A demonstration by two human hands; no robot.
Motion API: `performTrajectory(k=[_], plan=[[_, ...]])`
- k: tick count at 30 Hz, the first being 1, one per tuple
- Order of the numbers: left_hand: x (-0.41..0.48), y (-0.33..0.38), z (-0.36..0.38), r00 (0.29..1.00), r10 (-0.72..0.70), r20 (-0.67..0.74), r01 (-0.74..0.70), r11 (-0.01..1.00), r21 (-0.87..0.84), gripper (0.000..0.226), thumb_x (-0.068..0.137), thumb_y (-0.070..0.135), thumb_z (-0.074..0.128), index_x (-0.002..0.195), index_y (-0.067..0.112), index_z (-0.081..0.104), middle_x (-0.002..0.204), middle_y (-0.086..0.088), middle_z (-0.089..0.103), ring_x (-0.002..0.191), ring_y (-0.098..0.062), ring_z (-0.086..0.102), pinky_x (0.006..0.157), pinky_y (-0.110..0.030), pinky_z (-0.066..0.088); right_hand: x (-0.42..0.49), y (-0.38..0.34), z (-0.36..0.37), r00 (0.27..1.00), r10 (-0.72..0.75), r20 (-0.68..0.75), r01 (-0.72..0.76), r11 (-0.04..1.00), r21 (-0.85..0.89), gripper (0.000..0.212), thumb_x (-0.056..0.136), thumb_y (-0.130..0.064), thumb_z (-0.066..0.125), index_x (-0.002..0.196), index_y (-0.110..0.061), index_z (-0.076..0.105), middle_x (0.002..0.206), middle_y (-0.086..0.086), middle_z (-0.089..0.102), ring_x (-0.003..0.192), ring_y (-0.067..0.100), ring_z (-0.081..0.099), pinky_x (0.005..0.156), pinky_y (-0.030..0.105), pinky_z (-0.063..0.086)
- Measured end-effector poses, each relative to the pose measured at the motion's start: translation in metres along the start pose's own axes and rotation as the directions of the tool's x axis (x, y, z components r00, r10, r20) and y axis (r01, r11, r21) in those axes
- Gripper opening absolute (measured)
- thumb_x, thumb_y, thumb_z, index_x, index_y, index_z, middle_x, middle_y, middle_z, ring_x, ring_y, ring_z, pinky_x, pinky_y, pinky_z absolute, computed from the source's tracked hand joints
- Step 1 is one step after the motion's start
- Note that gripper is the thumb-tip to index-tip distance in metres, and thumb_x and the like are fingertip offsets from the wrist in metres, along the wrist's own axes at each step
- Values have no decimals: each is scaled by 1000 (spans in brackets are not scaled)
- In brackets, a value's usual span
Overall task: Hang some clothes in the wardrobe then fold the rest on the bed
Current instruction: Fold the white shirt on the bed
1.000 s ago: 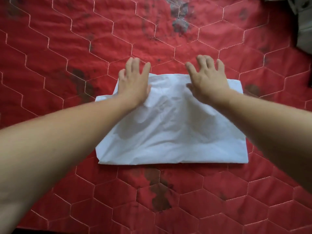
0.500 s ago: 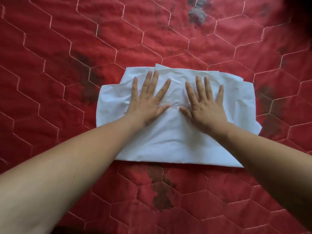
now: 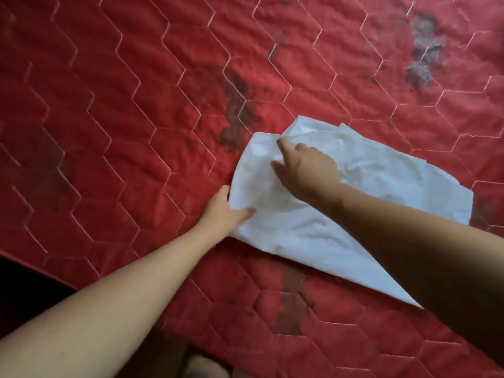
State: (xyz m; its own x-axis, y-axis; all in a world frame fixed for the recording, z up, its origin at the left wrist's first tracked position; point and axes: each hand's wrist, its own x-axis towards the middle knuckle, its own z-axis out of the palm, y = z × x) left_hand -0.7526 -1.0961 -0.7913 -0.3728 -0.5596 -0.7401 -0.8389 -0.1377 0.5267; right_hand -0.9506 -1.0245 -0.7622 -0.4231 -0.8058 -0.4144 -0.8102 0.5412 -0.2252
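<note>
A white garment (image 3: 368, 186), folded into a rough rectangle, lies slanted on the red quilted bed cover (image 3: 122, 118). My left hand (image 3: 222, 211) holds its near left edge, with the thumb on top of the cloth and the fingers at or under the edge. My right hand (image 3: 305, 170) reaches across the garment and rests near its far left corner, fingers bent down onto the cloth. Whether these fingers pinch the cloth is unclear. My right forearm hides the garment's near right part.
The bed cover has white hexagon stitching, dark stains and a worn grey patch (image 3: 422, 50) at the far right. The bed's edge runs along the lower left, with dark floor (image 3: 24, 290) beyond it.
Both hands have left the middle of the garment, where they pressed flat, and moved to its left edge. The view has swung left, so the garment now sits right of centre and slanted.
</note>
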Motion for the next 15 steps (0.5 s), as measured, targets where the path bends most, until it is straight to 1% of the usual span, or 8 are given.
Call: performTrajectory(k=[3,5,7,9,11,12,13,15], plan=[[-8,10,-3,990,21,139,-10,997,-80,47,79,14,81,122,6,64,117,-9,72,105,-21,68,87,-36,56,31,-36,1,996,1,90,-3,1000,19,72,97,-72,29,151,-26,34,127,13,66,111,37,64,76,41,46],[-24,21,-2,975,138,172,-131,990,-51,55,76,27,77,124,5,63,120,-10,71,109,-24,67,91,-40,55,41,-43,-3,981,112,160,-112,994,-11,85,92,-81,27,151,-21,35,128,16,65,118,37,61,83,41,43],[-42,33,7,950,240,200,-249,968,21,55,79,31,69,129,11,59,126,-8,68,115,-25,64,93,-37,52,42,-42,-13,950,222,220,-227,974,0,101,87,-85,32,159,-15,17,130,20,63,121,38,59,95,44,43],[-60,46,26,927,314,207,-342,933,116,44,88,19,61,132,17,55,124,-8,67,113,-28,63,92,-35,50,30,-34,-25,951,237,199,-253,966,59,101,92,-67,49,161,-14,-1,112,18,68,106,38,63,86,42,48],[-78,61,53,907,358,221,-397,902,172,49,87,9,56,135,17,52,117,-10,67,107,-30,63,89,-35,50,6,-19,-38,972,222,81,-232,962,144,89,93,-27,53,161,-9,-1,76,11,61,71,32,59,60,34,39],[-87,70,68,899,375,224,-417,890,184,52,86,6,54,137,17,51,117,-11,66,107,-31,62,89,-37,50,-8,-7,-45,973,228,45,-233,956,180,87,89,-14,51,160,-7,2,66,7,54,59,27,52,54,34,33],[-96,79,84,892,392,226,-434,881,189,55,84,4,52,138,16,51,118,-11,66,107,-31,62,90,-39,50,-24,8,-53,970,240,27,-240,947,214,83,86,-7,49,159,-6,9,63,6,50,56,25,50,54,36,32],[-112,99,118,866,439,239,-486,851,200,56,83,4,50,138,16,50,119,-11,65,108,-30,62,91,-40,52,-54,40,-65,966,259,-2,-245,919,309,71,86,-5,49,152,-5,22,69,8,54,66,32,58,59,41,40]])
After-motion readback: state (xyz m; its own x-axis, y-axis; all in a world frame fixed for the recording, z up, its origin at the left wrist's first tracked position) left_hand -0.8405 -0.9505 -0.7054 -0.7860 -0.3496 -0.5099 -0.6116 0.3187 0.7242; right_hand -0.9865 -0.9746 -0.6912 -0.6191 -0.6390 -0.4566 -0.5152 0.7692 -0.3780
